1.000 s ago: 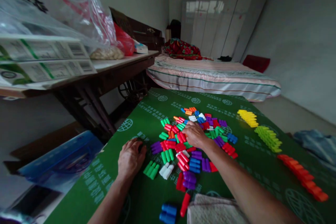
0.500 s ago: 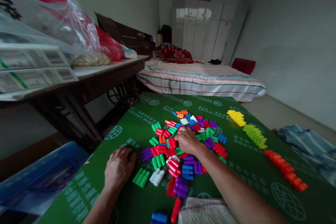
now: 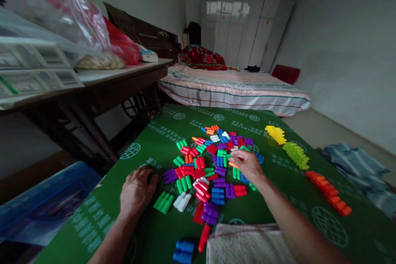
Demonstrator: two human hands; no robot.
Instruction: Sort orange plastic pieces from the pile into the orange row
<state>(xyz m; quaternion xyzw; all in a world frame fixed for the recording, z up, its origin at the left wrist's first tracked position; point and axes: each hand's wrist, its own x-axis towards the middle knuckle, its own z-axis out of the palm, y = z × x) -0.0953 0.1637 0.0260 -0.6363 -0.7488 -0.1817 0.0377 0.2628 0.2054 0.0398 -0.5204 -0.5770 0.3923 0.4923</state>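
A heap of small plastic pegs in many colours [image 3: 210, 169] lies in the middle of a green printed table cover [image 3: 173, 132]. My right hand [image 3: 247, 166] hovers over the right part of the heap, its fingers pinched on an orange peg. My left hand [image 3: 136, 192] rests palm down on the cover left of the heap, fingers curled loosely, beside a green group of pegs [image 3: 163, 202]. Sorted rows lie to the right: yellow pegs [image 3: 276, 134], light green pegs [image 3: 296, 155] and orange pegs [image 3: 328, 192].
A folded towel [image 3: 247, 243] lies at the near edge, with blue pegs [image 3: 182, 251] beside it. A dark wooden table with bags and boxes [image 3: 93, 70] stands at the left, a bed [image 3: 232, 88] behind, a blue bin [image 3: 46, 202] on the floor.
My right hand has moved from the centre of the heap to its right side and lifted, now pinching an orange peg. My left hand has stayed in place.
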